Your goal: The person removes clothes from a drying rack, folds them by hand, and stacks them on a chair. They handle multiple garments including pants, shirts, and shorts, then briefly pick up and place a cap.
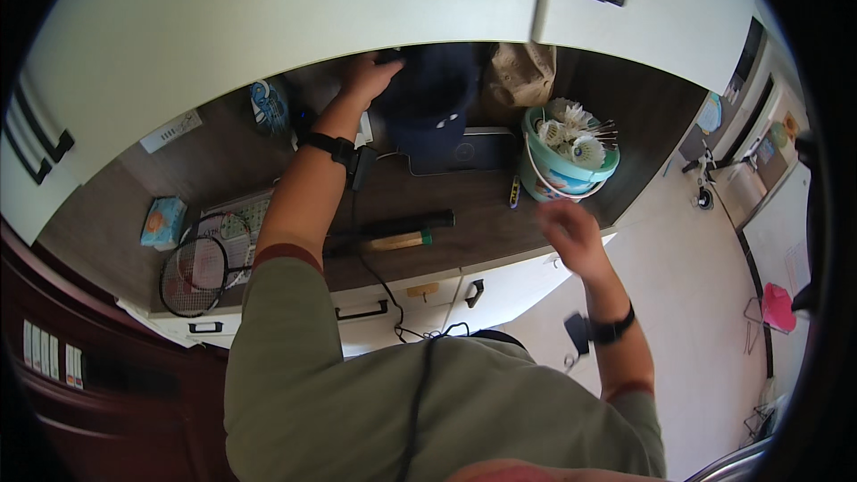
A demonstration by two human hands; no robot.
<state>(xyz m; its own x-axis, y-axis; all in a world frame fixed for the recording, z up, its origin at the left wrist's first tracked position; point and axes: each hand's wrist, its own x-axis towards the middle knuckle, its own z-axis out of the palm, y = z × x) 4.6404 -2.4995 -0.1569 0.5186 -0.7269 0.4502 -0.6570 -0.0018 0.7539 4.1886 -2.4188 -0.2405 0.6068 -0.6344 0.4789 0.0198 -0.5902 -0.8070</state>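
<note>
My left hand (372, 77) reaches under the upper cabinet and grips the upper left edge of a dark blue cloth-like item (428, 97). Its fingertips are partly hidden, and the item's exact kind is unclear. Below that item lies a flat black device (492, 149). My right hand (570, 235), blurred and empty, hovers with loosely curled fingers before the counter's front edge. Close behind it stands a turquoise bucket (541, 177) with a white handle, holding several feather shuttlecocks (579, 140). A small yellow-and-purple tube (514, 192) is beside the bucket.
Two badminton rackets (194, 276) lie on the left near a tissue pack (163, 222). A black handle (418, 219) and a wooden handle with a green end (400, 241) rest mid-counter. A black cable (385, 288) hangs over the edge. The upper cabinet door (335, 7) overhangs everything.
</note>
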